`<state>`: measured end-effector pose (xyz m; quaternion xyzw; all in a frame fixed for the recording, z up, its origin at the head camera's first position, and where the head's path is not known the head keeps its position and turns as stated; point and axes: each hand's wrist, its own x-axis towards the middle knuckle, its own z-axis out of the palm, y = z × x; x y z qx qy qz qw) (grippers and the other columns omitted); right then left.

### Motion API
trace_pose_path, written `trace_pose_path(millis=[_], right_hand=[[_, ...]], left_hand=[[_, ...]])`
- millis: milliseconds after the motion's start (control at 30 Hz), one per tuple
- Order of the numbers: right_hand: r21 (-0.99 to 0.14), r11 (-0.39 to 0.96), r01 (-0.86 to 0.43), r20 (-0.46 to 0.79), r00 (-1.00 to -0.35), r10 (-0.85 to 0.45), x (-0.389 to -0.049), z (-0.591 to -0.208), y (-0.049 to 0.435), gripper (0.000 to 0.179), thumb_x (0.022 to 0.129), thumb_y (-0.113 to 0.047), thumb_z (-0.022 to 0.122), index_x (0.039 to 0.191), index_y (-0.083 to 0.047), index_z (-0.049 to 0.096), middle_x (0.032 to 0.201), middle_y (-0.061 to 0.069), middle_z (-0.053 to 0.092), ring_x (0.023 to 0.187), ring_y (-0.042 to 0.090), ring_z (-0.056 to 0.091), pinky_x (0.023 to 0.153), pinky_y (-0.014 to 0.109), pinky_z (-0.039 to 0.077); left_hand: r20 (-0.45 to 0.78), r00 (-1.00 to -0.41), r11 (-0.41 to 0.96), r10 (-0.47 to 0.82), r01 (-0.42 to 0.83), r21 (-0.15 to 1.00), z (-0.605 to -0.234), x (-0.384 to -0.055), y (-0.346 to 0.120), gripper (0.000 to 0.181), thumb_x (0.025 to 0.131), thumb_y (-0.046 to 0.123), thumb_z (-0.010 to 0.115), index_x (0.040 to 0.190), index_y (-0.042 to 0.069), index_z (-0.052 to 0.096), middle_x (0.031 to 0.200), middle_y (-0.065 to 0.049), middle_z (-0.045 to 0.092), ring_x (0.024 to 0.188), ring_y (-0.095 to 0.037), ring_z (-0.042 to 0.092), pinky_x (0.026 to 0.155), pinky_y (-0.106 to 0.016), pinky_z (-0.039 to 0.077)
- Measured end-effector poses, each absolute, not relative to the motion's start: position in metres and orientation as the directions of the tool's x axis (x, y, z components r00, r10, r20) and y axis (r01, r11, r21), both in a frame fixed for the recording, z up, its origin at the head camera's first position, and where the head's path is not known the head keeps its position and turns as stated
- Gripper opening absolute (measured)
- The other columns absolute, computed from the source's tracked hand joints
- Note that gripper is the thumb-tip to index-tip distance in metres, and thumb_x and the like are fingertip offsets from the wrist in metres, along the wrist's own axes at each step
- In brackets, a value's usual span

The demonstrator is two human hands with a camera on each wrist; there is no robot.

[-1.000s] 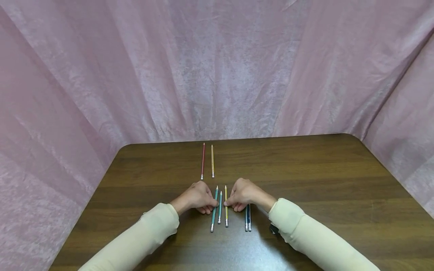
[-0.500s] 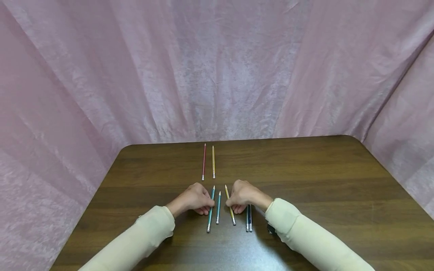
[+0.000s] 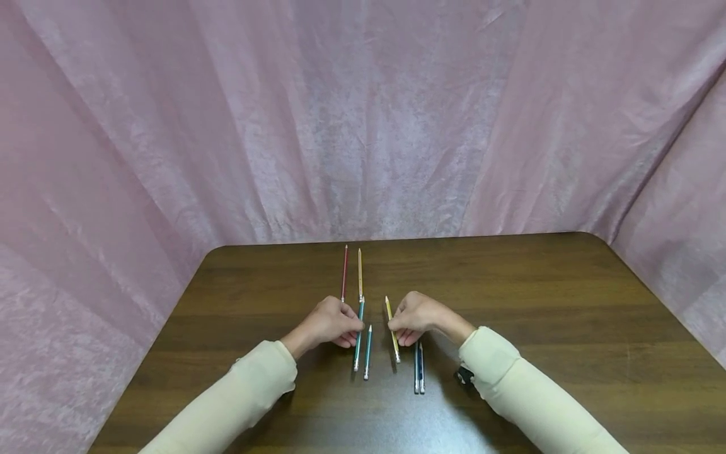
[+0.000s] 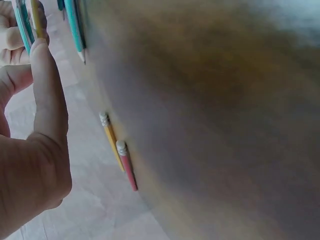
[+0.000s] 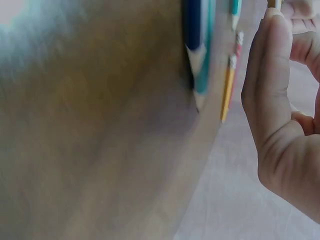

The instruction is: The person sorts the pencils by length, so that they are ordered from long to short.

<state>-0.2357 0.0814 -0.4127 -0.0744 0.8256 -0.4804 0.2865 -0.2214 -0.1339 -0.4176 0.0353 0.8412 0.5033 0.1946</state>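
Note:
In the head view my left hand (image 3: 331,323) pinches a long teal pencil (image 3: 358,356) between thumb and fingers, its point facing away from me. Across from it, my right hand (image 3: 416,317) pinches a yellow pencil (image 3: 396,350) that leans a little. Shadows under both pencils suggest they are off the table. A shorter teal pencil (image 3: 368,354) lies between the hands. By the right wrist, a teal pencil (image 3: 416,369) and a navy pencil (image 3: 422,372) lie side by side, their upper parts partly covered in the head view.
Beyond the left hand, a red pencil (image 3: 345,274) and an orange-yellow pencil (image 3: 360,274) lie on the wooden table (image 3: 510,277), erasers toward me. A pink curtain (image 3: 363,126) hangs behind the table's far edge.
The left hand has shifted the long teal pencil left, then lifted it farther away from me. The right hand has tilted the yellow pencil and carried it right and away from the short teal pencil.

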Motion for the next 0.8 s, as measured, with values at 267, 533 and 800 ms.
trace_pose_path(millis=[267,533,800], right_hand=[[-0.847,0.505,0.167,-0.393,-0.835,-0.384,-0.248,-0.4,0.091,0.005,0.084,0.001,0.061,0.08,0.003,0.064,0.063,0.01,0.064,0.054,0.014,0.064,0.057,0.03,0.062],[-0.852,0.501,0.15,-0.373,-0.846,-0.381,-0.264,-0.391,0.098,0.009,0.085,0.001,0.06,0.087,0.007,0.066,0.064,0.01,0.064,0.055,0.014,0.064,0.058,0.029,0.061],[-0.86,0.493,0.131,-0.349,-0.856,-0.381,-0.277,-0.384,0.104,0.012,0.086,0.001,0.058,0.092,0.009,0.065,0.064,0.008,0.063,0.054,0.013,0.063,0.058,0.028,0.061]], left_hand=[[-0.269,-0.934,0.432,0.236,-0.147,0.89,-0.407,-0.237,-0.124,0.006,0.082,-0.002,0.066,0.085,-0.006,0.069,0.067,-0.013,0.069,0.055,-0.015,0.067,0.056,-0.03,0.062],[-0.251,-0.947,0.446,0.202,-0.139,0.884,-0.398,-0.252,-0.114,0.006,0.085,-0.001,0.068,0.087,-0.005,0.071,0.072,-0.014,0.071,0.057,-0.016,0.069,0.059,-0.03,0.062],[-0.22,-0.959,0.455,0.177,-0.118,0.883,-0.394,-0.267,-0.109,0.007,0.086,0.001,0.071,0.088,-0.006,0.072,0.072,-0.013,0.071,0.055,-0.014,0.068,0.058,-0.028,0.062]])
